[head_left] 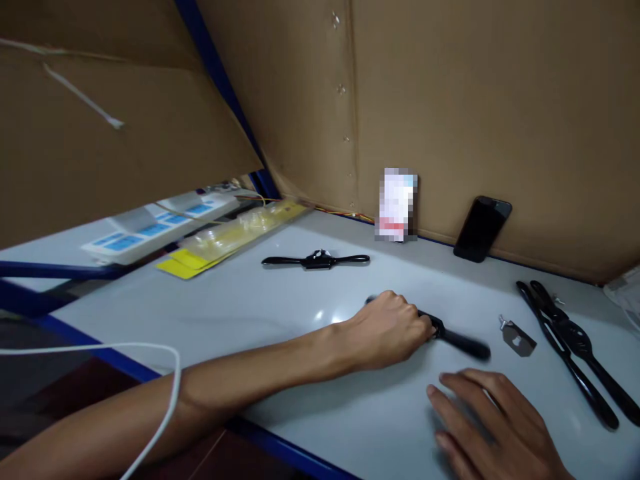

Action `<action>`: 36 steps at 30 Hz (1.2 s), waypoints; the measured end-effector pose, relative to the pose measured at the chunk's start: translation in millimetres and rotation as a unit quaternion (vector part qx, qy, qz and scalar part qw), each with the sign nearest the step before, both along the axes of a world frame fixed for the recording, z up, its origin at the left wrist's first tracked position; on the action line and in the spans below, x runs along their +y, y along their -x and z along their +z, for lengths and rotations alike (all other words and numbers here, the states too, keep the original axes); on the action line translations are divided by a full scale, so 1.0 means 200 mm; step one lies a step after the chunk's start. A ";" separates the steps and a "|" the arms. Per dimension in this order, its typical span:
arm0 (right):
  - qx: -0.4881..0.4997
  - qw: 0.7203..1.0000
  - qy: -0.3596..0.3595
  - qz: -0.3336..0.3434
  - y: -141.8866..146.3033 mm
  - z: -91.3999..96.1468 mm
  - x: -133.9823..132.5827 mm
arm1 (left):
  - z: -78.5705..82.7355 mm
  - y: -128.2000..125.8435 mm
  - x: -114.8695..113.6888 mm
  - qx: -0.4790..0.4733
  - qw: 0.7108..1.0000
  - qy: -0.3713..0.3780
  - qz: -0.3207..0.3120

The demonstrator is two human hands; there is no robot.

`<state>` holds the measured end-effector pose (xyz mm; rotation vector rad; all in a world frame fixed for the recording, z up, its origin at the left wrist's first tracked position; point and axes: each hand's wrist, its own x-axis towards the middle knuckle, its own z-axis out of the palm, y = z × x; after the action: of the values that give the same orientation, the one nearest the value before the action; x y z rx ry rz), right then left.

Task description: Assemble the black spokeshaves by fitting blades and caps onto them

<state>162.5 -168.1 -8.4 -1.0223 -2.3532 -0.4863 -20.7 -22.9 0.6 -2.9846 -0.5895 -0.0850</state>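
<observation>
My left hand (393, 330) is closed around a black spokeshave (465, 345); one long handle sticks out to the right and a bit of the other end shows behind my knuckles. My right hand (500, 420) hovers at the lower right, its fingers apart and holding nothing. Past its fingertips lies a flat metal blade (519, 339) with a small silver screw (504, 323) at its upper left end. Further right, two black spokeshave bodies (580, 337) lie side by side. Another spokeshave (319, 261) rests farther back, with silver adjusting screws on top.
A dark phone (483, 229) and a blurred-out lit screen (396, 204) lean on the cardboard wall (450, 87). Left are yellow cards with clear plastic (235, 233) and a white power strip (160, 227). A white cable (173, 400) crosses my left forearm. Clear plastic (625, 293) sits far right.
</observation>
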 end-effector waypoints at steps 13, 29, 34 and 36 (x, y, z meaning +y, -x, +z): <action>0.071 0.997 0.022 -0.038 0.04 -0.06 0.04 | -0.02 -0.01 0.02 0.001 0.999 0.017 0.032; -0.003 0.989 0.088 -0.116 0.02 -0.15 0.08 | 0.00 -0.03 0.04 -0.026 0.999 0.015 0.025; -0.024 0.988 0.115 -0.103 -0.01 -0.14 0.09 | 0.10 0.04 0.08 -0.083 0.992 0.090 0.014; -0.023 0.988 0.114 -0.102 -0.02 -0.14 0.10 | 0.14 0.07 0.10 -0.070 0.988 0.133 -0.031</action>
<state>166.0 -148.8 -36.3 -1.3790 -2.3969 -0.3216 -34.3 -2.4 28.1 -3.2781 -0.5630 -0.2409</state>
